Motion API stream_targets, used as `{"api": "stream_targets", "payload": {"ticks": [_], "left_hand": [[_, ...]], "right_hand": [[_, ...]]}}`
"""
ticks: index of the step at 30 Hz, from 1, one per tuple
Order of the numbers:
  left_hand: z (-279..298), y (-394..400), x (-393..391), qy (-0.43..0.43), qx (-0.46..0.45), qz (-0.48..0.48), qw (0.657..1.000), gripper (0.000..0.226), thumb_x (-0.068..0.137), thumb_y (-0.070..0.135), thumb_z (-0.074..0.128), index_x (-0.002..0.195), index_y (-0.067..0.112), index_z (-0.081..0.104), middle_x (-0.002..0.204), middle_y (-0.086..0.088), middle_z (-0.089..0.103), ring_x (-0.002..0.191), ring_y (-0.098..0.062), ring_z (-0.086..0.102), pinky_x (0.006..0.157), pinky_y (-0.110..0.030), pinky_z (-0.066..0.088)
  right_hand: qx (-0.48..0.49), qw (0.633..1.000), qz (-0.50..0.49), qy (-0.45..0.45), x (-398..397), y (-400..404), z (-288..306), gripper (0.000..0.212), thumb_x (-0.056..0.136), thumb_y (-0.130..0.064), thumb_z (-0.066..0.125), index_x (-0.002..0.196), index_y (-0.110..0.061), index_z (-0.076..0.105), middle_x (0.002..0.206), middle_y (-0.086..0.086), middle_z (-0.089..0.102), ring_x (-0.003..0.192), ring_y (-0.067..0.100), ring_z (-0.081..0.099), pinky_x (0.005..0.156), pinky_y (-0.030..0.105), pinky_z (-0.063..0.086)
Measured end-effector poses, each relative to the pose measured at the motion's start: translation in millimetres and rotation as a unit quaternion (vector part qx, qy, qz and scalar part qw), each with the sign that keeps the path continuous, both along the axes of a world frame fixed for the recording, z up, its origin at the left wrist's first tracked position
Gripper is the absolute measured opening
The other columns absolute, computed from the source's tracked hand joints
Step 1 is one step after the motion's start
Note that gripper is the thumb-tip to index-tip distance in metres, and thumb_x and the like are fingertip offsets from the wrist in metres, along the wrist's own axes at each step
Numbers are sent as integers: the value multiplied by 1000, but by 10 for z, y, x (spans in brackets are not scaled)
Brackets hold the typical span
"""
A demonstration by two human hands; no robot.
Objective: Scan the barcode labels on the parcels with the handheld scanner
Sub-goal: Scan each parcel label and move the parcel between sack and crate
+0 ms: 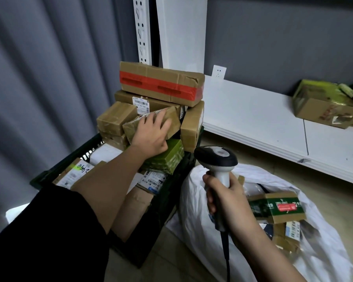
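Two hands, one scanner, one piled crate.
Our left hand point(151, 135) lies flat, fingers spread, on a taped parcel point(172, 122); our right hand point(225, 197) grips the scanner point(216, 157) beside the crate point(151, 226).

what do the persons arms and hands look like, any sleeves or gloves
Both hands are bare, with no gloves. The left hand comes from an arm with a short black sleeve ending near the elbow; the forearm is uncovered. The right hand and its forearm show no sleeve. No watch or rings visible.

Tape-glossed cardboard parcels point(161, 84); glossy plastic scanner point(216, 157)
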State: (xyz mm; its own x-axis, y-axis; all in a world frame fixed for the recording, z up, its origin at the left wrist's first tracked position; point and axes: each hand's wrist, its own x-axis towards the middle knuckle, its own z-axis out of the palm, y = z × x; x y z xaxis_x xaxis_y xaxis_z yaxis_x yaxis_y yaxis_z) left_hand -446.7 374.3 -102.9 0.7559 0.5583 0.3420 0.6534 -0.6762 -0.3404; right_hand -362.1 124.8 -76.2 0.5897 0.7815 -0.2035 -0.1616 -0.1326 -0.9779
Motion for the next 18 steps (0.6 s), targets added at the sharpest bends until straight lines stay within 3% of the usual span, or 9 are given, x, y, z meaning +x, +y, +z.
{"api": "stream_targets", "payload": {"ticks": [3,11,14,16,18], "left_hand": [[117,-77,-118,-71,-8,-37,997,66,66,37,66,124,11,45,134,-19,43,113,-37,50,86,-43,48],[629,-856,-554,-233,-5,-156,960,61,70,38,55,121,11,37,131,-14,33,112,-32,48,93,-45,46],[717,-1338,-604,-257,-1,-211,943,60,67,36,58,118,11,37,128,-13,34,113,-33,48,92,-48,48],[766,-1700,-577,-276,-12,-223,935,61,65,36,60,116,11,37,126,-12,35,113,-31,48,93,-44,46],[825,-2001,-513,-310,-54,-205,927,63,64,39,60,115,11,37,126,-10,35,114,-27,46,93,-39,42]], "right_hand": [[6,1000,5,-9,12,-15,40,14,92,-17,61,92,-7,51,52,5,46,40,17,40,47,29,33],[43,999,-4,25,71,-209,201,18,92,-16,64,97,-8,48,51,2,49,39,16,41,48,29,35],[71,995,-33,64,62,-339,332,25,89,-19,70,101,-11,49,68,4,59,41,13,43,50,29,38],[83,989,-52,109,46,-440,415,37,85,-22,74,109,-11,50,86,10,65,42,11,45,52,29,40],[92,986,-58,125,36,-538,491,51,82,-23,77,121,-8,48,92,13,64,42,10,46,52,29,42]]}}
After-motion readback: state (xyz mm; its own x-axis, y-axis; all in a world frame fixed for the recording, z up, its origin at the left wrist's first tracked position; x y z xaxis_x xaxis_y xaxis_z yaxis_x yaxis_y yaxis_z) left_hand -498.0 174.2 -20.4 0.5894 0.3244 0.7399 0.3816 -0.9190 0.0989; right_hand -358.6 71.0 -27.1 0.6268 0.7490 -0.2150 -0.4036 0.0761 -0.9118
